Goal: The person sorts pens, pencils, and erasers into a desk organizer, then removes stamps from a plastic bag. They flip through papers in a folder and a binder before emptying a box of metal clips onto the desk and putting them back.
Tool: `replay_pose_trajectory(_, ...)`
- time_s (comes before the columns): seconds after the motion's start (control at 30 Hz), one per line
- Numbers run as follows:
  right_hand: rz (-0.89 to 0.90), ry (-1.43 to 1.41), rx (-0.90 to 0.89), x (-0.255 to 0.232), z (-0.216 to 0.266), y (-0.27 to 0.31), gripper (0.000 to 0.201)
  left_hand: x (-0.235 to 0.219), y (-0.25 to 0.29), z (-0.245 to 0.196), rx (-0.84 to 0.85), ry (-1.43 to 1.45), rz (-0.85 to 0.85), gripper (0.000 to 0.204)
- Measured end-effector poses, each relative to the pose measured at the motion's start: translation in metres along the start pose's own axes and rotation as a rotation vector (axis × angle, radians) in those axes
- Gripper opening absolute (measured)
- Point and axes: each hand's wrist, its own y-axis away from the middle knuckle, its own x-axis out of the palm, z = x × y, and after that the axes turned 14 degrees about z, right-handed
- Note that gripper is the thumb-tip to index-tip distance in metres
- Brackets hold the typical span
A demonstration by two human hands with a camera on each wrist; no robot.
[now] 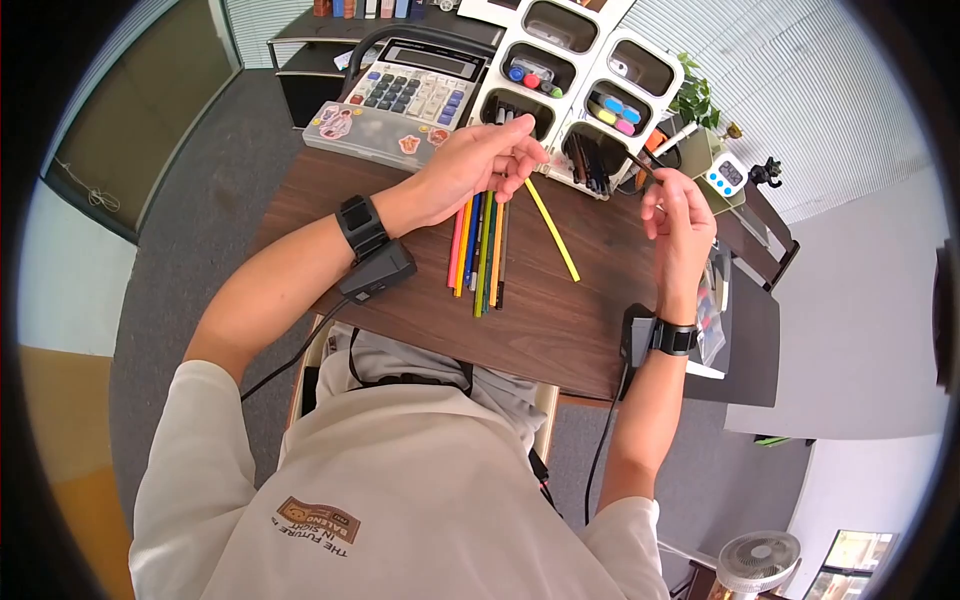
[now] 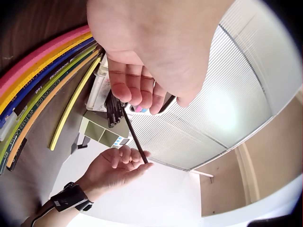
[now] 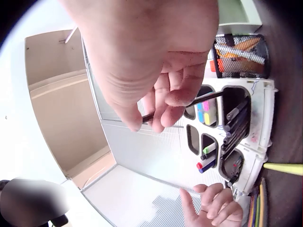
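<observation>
My right hand (image 1: 682, 215) pinches a slim black pen (image 2: 135, 138) near one end, between thumb and fingers. The pen slants across to the white desk organizer (image 3: 259, 111), its far end overlapping the compartment of black pens (image 3: 234, 127) in the right wrist view. My left hand (image 1: 475, 165) hovers above the near side of the organizer, fingers loosely bent and holding nothing. Below it, a row of coloured pencils (image 1: 485, 245) lies on the brown table (image 1: 400, 270). One yellow pencil (image 1: 553, 232) lies apart, to the right of the row.
Other compartments hold highlighters (image 1: 618, 112) and markers (image 1: 530, 78). Left of the organizer are a calculator (image 1: 415, 90) and a translucent case with stickers (image 1: 370, 135). To the right stand a mesh cup (image 3: 241, 56), a small white timer (image 1: 726, 174) and a plant (image 1: 693, 100).
</observation>
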Motion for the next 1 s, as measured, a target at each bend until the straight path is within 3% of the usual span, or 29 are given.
replay_pose_trajectory(0.2, -0.027, 0.193, 0.202, 0.000, -0.012, -0.008, 0.028, 0.001, 0.000, 0.000, -0.005, -0.009, -0.018, 0.053)
replay_pose_trajectory(0.53, 0.026, 0.289, 0.304, -0.004, -0.022, -0.007, 0.028, 0.000, 0.000, 0.001, 0.004, -0.002, -0.004, 0.051)
replay_pose_trajectory(1.0, 0.003, 0.376, 0.258, 0.003, -0.025, -0.006, 0.029, -0.002, 0.000, 0.002, 0.017, -0.016, 0.018, 0.050)
